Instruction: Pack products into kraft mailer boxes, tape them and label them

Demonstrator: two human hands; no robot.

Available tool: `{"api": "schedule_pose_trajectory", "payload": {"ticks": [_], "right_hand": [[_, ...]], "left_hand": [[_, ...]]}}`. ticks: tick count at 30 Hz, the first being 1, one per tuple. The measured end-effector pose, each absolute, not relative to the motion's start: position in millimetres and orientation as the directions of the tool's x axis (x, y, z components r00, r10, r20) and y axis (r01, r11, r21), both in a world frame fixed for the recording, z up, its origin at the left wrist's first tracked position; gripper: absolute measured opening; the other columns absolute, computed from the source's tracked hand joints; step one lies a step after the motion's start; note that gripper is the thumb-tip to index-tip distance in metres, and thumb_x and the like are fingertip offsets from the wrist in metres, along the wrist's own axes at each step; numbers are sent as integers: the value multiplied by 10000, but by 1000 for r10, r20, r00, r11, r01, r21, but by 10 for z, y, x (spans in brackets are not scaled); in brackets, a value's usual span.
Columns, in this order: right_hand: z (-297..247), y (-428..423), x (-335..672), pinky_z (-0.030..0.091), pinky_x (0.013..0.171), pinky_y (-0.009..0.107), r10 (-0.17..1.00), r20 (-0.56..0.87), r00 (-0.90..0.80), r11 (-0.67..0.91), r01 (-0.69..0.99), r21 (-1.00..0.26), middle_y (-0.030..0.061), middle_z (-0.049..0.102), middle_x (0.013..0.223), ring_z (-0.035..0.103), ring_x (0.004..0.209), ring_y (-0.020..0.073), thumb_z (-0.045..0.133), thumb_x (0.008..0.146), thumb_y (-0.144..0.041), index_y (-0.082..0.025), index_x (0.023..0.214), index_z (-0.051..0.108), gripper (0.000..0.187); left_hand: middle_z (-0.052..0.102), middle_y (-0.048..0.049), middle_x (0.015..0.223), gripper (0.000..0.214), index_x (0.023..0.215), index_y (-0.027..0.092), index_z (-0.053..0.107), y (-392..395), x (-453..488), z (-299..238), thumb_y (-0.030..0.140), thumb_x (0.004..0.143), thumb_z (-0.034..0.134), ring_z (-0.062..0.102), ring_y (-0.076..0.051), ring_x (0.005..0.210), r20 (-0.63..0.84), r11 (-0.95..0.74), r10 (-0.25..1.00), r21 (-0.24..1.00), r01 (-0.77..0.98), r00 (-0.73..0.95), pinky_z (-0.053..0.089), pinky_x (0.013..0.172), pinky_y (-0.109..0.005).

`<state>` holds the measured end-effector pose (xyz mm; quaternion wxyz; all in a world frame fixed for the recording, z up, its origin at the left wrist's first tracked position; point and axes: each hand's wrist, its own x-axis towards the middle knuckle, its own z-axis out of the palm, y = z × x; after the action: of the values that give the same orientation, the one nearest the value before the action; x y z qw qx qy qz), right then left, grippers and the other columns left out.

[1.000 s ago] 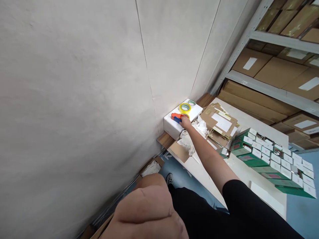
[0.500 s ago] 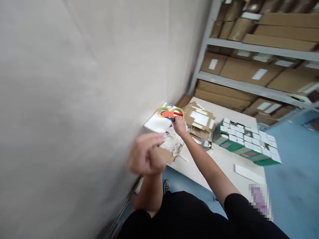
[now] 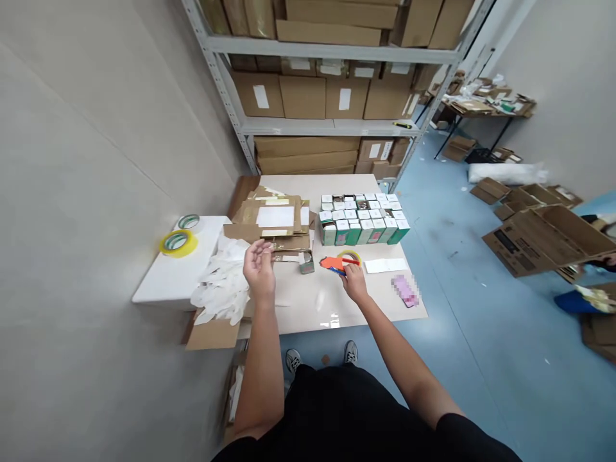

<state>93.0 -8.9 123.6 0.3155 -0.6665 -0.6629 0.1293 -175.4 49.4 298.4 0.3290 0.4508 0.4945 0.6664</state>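
My right hand (image 3: 355, 282) grips an orange and blue tape dispenser (image 3: 337, 262) with a yellow tape roll, held just above the white table (image 3: 327, 301) near its front middle. My left hand (image 3: 258, 268) is raised over the table's left side, fingers loosely curled and apart, holding nothing that I can see. It hovers near crumpled white paper (image 3: 221, 282) and a small green box (image 3: 307, 262). Rows of green and white boxes (image 3: 360, 218) stand behind the dispenser.
A white foam box (image 3: 168, 282) at the left carries two tape rolls (image 3: 178, 242). Flattened cardboard (image 3: 274, 221) lies at the table's back left. Shelves of cartons (image 3: 312, 96) stand behind. Open cartons (image 3: 543, 237) sit on the blue floor at right.
My right hand lifted the tape dispenser off the white foam box and carried it to the table's middle. My left hand rose and opened. The view swung from the wall to the table.
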Motion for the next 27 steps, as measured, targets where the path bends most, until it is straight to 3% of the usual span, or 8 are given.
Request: {"api": "schedule_pose_trajectory", "payload": {"ticks": [4, 7, 11, 16, 19, 24, 27], "right_hand": [[469, -541, 1545, 428, 1073, 518, 943, 52, 328, -178, 633, -754, 123, 690, 1067, 597, 1111, 324, 661, 842, -287, -217, 926, 659, 110], [18, -821, 1901, 407, 1105, 541, 847, -110, 519, -354, 399, -846, 72, 707, 957, 625, 1118, 326, 740, 728, -283, -236, 829, 628, 158], [-297, -1052, 2273, 445, 1014, 543, 771, -239, 590, -518, 362, -775, 94, 705, 835, 669, 1057, 372, 742, 658, -208, -261, 704, 586, 171], [-262, -1047, 2485, 497, 893, 490, 767, -333, 549, -620, 498, -606, 139, 720, 815, 692, 978, 386, 753, 630, -250, -214, 700, 638, 140], [-52, -896, 2467, 505, 882, 440, 799, -282, 531, -571, 521, -634, 169, 750, 947, 692, 1007, 353, 713, 718, -323, -190, 844, 719, 183], [562, -407, 2195, 524, 941, 449, 912, -16, 410, -236, 493, -837, 150, 731, 1172, 680, 1053, 315, 589, 841, -368, -181, 1135, 722, 373], [983, -14, 1883, 553, 911, 447, 944, 80, 321, -79, 453, -888, 133, 723, 1195, 683, 992, 290, 579, 865, -389, -192, 1173, 709, 387]], "left_hand": [[719, -109, 1131, 371, 1218, 189, 649, 474, -1085, 2699, 395, 910, 654, 716, -192, 1020, 235, -236, 939, 971, 27, -250, 585, 834, -275], [721, -118, 1155, 371, 1229, 194, 656, 410, -745, 2496, 396, 917, 647, 703, -209, 1068, 203, -197, 959, 979, 52, -199, 585, 896, -314], [710, -124, 1236, 400, 1261, 208, 660, 308, -594, 2256, 400, 910, 664, 688, -224, 1131, 157, -141, 979, 982, 123, -130, 575, 951, -342], [675, -124, 1340, 484, 1333, 236, 636, 251, -757, 2157, 392, 880, 703, 654, -244, 1232, 148, -123, 984, 967, 224, -97, 552, 1007, -360], [694, -119, 1313, 469, 1291, 227, 668, 283, -853, 2197, 398, 856, 713, 677, -234, 1176, 160, -121, 981, 949, 290, -114, 563, 971, -348], [781, -79, 920, 301, 991, 183, 780, 326, -912, 2233, 407, 814, 686, 726, -202, 815, 100, -48, 983, 947, 317, -151, 600, 819, -344], [788, -89, 899, 271, 938, 176, 791, 358, -970, 2216, 357, 826, 622, 728, -200, 740, 85, -35, 983, 957, 286, -163, 615, 785, -359]]}}
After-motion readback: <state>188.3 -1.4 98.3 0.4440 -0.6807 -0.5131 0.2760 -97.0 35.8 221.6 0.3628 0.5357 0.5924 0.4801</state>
